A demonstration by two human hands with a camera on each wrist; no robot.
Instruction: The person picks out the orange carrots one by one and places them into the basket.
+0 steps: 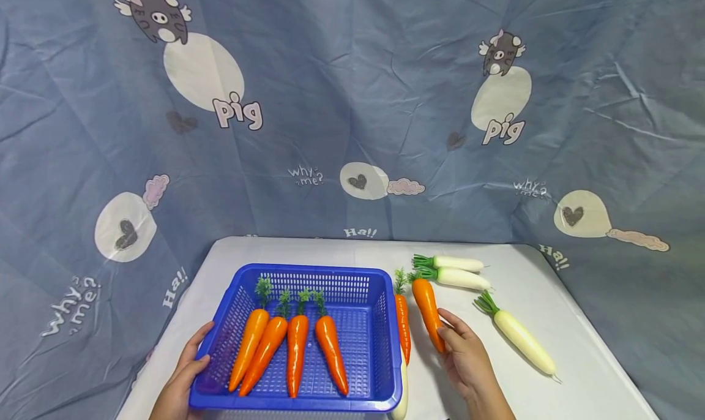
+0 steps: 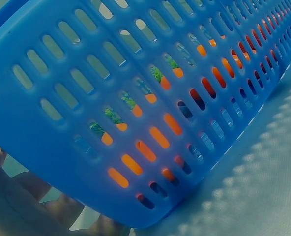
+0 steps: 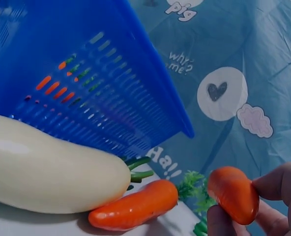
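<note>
A blue plastic basket [image 1: 297,404] with slotted walls stands at the front, and several orange carrots with green tops, such as this carrot [image 1: 297,352], lie inside it. My left hand [image 1: 179,380] grips its left side; in the left wrist view, fingers [image 2: 64,209] show beneath the basket's corner. To the right of the basket, my right hand [image 1: 467,357] pinches another carrot [image 1: 426,303] near its tapered end, leafy top pointing away. Against the basket's right side lie a carrot [image 3: 135,205] and a white radish [image 3: 52,169], both partly hidden from above.
Two white radishes [image 1: 461,278] with green stems lie together at the back right of the white table [image 1: 584,322]. A larger white radish [image 1: 523,341] lies nearer, right of my right hand. A blue printed cloth [image 1: 330,114] hangs behind and around the table.
</note>
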